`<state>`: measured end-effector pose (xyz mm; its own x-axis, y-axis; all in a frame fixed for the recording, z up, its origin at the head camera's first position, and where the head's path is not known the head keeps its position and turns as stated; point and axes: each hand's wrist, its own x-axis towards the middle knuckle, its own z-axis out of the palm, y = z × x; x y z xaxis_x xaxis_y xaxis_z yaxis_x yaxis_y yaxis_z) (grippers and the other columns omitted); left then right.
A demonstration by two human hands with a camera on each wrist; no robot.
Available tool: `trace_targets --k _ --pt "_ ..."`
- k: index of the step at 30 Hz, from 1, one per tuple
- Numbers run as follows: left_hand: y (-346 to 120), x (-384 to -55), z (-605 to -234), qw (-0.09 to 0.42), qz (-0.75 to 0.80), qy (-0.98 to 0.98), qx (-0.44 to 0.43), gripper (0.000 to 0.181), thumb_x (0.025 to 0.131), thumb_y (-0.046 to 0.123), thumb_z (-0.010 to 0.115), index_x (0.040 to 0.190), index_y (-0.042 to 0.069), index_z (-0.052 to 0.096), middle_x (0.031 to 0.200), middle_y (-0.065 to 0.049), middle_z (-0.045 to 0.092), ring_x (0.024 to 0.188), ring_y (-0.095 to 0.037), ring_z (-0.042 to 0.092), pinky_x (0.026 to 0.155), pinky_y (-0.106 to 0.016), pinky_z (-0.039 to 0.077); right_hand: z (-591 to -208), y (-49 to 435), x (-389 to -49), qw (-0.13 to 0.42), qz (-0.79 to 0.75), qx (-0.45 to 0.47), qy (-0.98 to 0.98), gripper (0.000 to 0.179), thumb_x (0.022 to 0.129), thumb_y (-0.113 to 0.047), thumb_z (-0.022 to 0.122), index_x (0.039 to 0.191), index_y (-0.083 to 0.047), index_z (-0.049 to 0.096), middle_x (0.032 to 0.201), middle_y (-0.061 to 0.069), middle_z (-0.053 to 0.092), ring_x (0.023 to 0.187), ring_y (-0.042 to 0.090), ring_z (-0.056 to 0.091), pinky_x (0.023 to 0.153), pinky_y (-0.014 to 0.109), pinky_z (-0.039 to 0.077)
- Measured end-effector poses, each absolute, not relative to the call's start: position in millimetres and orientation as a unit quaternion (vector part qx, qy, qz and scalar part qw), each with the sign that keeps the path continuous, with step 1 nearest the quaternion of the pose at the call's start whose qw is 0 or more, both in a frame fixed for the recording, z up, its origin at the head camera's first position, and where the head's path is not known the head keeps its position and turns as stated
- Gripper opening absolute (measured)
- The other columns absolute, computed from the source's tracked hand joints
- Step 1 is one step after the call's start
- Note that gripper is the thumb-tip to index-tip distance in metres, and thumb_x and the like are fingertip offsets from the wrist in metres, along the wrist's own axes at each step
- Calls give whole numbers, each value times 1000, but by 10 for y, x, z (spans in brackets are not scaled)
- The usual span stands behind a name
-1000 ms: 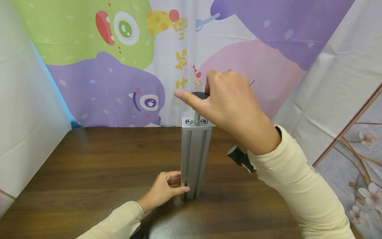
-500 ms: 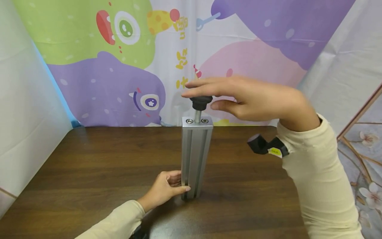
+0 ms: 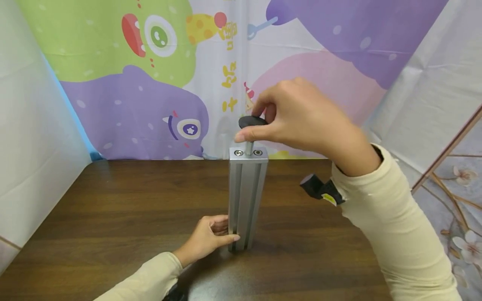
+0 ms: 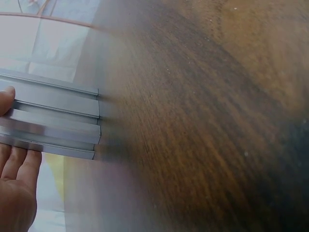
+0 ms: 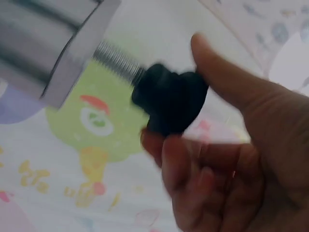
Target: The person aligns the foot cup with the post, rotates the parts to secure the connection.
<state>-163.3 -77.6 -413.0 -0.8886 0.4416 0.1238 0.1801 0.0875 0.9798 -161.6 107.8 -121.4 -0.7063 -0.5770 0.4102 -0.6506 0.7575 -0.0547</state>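
Observation:
A silver slotted aluminium profile (image 3: pixel 244 200) stands upright on the wooden table. Low on its left side, my left hand (image 3: pixel 207 238) grips it between thumb and fingers; the left wrist view shows its grooved lower end (image 4: pixel 58 111) meeting the tabletop. Out of the profile's top end rises a threaded rod (image 5: pixel 118 60) bearing a black knob (image 3: pixel 251 121), with a round screw head on either side of the rod. My right hand (image 3: pixel 301 117) pinches the knob's rim, thumb on the near side and fingers behind. In the right wrist view the lobed knob (image 5: pixel 169 99) sits between thumb and fingertips.
The brown wooden table (image 3: pixel 132 200) reaches back to a curtain (image 3: pixel 222 54) printed with cartoon monsters. White cloth hangs at the left and right sides. A black wrist camera (image 3: pixel 320 190) juts out from the right sleeve.
The right hand goes from thumb and fingers spread at the knob, to flat straight fingers over it, to pinching its rim. Left hand and profile stay in place.

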Motion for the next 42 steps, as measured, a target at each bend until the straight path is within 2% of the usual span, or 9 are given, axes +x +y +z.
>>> trace_targets --k 6,11,16,19,23,26,30,35,42 --pt "-783 -1630 -4123 101 637 734 213 42 73 3 71 110 -12 55 104 -22 61 98 -31 58 83 -30 49 -1258 906 -1513 257 61 239 -934 56 64 -66 63 45 -14 52 44 -3 41 45 15 37 40 28 32" --pt "-785 -1650 -4172 100 640 731 215 43 73 3 71 109 -12 54 103 -23 61 98 -32 58 82 -29 49 -1300 885 -1523 270 63 221 -935 64 65 -68 59 41 -12 40 45 -5 24 45 12 25 37 27 25" --pt "-796 -1719 -4325 101 647 723 218 44 73 7 72 110 -10 55 103 -20 62 98 -28 59 82 -27 49 -1318 901 -1502 272 60 218 -936 64 67 -70 56 43 -12 42 45 -4 26 45 12 26 37 26 25" --pt "-795 -1738 -4378 97 647 723 221 45 73 10 73 110 -8 56 103 -18 63 97 -24 59 82 -26 49 -1307 941 -1476 257 53 220 -940 60 67 -71 53 56 -12 58 49 -4 43 47 14 40 42 28 35" --pt "-787 -1733 -4380 95 651 719 224 45 73 11 73 110 -7 56 103 -17 63 97 -24 60 82 -26 49 -1269 1069 -1483 204 36 295 -933 58 77 -63 50 105 -14 64 89 -1 65 72 15 59 67 34 48" --pt "-785 -1731 -4372 94 652 718 226 45 73 11 73 110 -7 57 103 -17 63 97 -24 60 82 -26 49 -1238 1187 -1536 126 34 411 -902 47 91 -39 47 131 -15 44 126 0 51 108 13 52 96 36 39" --pt "-786 -1744 -4375 96 650 719 225 44 73 10 73 110 -8 56 104 -18 62 97 -24 60 82 -26 49 -1219 1284 -1616 51 57 512 -855 45 93 -7 41 136 -20 35 141 -5 31 129 9 27 105 32 28" --pt "-782 -1753 -4393 98 652 719 218 44 72 9 73 110 -8 56 103 -19 62 97 -25 60 82 -26 49 -1200 1275 -1652 70 67 517 -850 47 89 3 43 129 -21 46 132 -11 44 119 4 40 102 38 33" --pt "-786 -1752 -4393 91 652 719 224 44 73 11 73 109 -9 56 103 -19 63 96 -22 60 81 -27 50 -1215 1130 -1605 141 59 432 -889 25 87 -27 57 107 -14 63 95 -7 62 79 5 55 74 24 45"
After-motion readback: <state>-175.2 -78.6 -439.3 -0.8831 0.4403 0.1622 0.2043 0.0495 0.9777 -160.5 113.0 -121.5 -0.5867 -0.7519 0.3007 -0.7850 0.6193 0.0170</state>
